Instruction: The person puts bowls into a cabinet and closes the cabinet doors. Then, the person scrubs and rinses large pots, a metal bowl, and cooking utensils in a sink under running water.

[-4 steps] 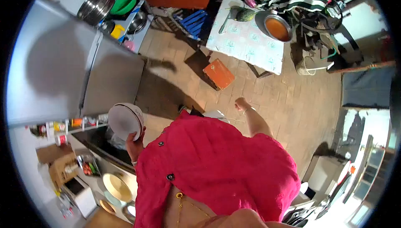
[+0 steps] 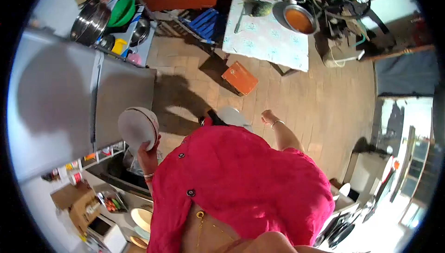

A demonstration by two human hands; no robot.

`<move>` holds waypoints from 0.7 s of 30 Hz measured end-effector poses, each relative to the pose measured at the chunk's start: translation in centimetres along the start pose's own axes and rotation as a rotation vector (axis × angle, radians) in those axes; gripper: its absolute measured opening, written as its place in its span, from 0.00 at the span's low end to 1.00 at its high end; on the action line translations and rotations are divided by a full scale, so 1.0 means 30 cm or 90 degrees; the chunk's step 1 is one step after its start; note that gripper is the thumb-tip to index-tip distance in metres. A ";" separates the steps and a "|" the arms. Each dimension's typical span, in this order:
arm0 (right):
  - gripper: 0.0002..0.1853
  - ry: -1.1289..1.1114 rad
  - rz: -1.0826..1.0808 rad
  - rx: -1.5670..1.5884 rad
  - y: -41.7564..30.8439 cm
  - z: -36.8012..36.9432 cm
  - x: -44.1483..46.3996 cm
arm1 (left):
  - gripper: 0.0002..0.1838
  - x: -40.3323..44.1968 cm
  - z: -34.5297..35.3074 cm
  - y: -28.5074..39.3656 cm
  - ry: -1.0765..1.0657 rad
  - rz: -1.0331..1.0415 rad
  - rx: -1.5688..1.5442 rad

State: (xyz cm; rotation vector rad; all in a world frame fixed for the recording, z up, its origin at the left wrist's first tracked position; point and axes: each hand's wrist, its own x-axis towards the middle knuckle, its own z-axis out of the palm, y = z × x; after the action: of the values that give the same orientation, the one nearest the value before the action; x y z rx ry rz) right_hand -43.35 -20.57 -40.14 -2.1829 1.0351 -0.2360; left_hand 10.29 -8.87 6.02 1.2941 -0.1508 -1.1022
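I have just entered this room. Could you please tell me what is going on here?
A person in a red shirt holds what look like stacked bowls in the left grip, near the grey refrigerator. The right grip is curled, with nothing visible in it. Ahead, a metal basin of orange-brown liquid and a green gourd rest on the table.

Home kitchen: fridge (image 2: 55, 109), steel pot (image 2: 88, 25), bowls (image 2: 134, 130), vegetables (image 2: 112, 204).
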 end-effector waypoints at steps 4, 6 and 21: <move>0.12 -0.167 0.381 0.256 -0.055 -0.026 -0.226 | 0.18 0.265 0.065 -0.053 -0.037 -0.134 -0.054; 0.05 -0.318 0.218 -0.127 -0.160 -0.061 -0.136 | 0.19 0.405 0.113 -0.012 -0.058 -0.156 -0.051; 0.10 0.164 -0.016 -0.253 0.241 -0.686 1.385 | 0.27 1.470 0.970 0.500 -0.288 -0.033 -0.054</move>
State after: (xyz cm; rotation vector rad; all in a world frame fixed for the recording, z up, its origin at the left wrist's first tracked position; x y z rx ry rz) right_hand -29.08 -64.96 -34.93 -2.5720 1.2863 -0.3562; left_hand 22.85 -62.30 7.45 0.9614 -0.4044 -1.4184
